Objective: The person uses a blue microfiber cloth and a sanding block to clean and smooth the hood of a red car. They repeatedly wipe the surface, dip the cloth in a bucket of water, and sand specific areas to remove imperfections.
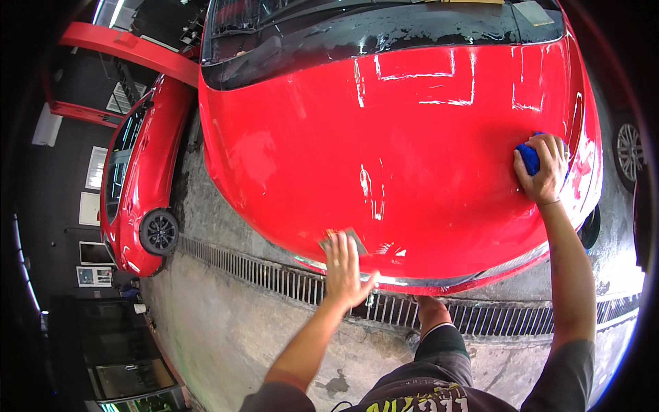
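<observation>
In front of me is a red car hood (pixel 398 165), wet and glossy, with whitish streaks. My left hand (pixel 342 270) lies at the hood's front edge, fingers stretched out flat and thumb apart. Under those fingertips is a thin greyish piece (pixel 355 242), slightly blurred; its kind is hard to make out. Over on the hood's right side, my right hand (pixel 546 172) is closed around a bunched blue cloth (pixel 528 159) and presses it to the paint. Part of the cloth is hidden by the fingers.
A wet windshield (pixel 384 31) is beyond the hood. Another red car (pixel 141 178) stands at the left beside a red lift post (pixel 130 51). A metal floor grate (pixel 257 271) runs under the front bumper. A car wheel (pixel 628 151) shows at the far right.
</observation>
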`<state>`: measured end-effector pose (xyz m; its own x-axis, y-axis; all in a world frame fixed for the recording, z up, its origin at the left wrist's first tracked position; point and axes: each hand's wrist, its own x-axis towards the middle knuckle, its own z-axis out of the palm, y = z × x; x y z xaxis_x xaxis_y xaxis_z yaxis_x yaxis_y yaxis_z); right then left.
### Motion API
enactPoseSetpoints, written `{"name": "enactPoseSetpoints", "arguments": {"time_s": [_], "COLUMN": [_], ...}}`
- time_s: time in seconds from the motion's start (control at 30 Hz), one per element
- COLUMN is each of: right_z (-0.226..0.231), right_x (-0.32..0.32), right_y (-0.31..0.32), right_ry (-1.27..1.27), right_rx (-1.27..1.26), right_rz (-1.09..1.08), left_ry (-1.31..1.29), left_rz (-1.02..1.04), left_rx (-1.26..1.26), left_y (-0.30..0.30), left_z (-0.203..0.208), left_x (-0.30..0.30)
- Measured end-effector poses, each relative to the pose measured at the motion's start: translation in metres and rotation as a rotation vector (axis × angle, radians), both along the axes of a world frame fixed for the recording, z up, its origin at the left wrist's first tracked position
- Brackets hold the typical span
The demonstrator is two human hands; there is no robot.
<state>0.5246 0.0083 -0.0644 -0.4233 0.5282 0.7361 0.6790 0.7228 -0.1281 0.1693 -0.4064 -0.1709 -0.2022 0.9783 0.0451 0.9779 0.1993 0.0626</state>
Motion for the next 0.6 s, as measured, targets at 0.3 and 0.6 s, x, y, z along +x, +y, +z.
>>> {"name": "enactPoseSetpoints", "arguments": {"time_s": [0.3,0.6], "right_z": [0.001,-0.004], "right_x": [-0.007,0.001], "right_y": [-0.005,0.001], "right_ry": [0.020,-0.007], "right_rx": [-0.018,-0.018], "right_rz": [0.069,-0.047], "left_ry": [-0.041,-0.151], "left_rz": [0.121,-0.046], "left_rx": [0.227,-0.044], "left_y": [0.298,-0.033], "left_z": [0.176,-0.038], "left_x": [-0.181,0.074]}}
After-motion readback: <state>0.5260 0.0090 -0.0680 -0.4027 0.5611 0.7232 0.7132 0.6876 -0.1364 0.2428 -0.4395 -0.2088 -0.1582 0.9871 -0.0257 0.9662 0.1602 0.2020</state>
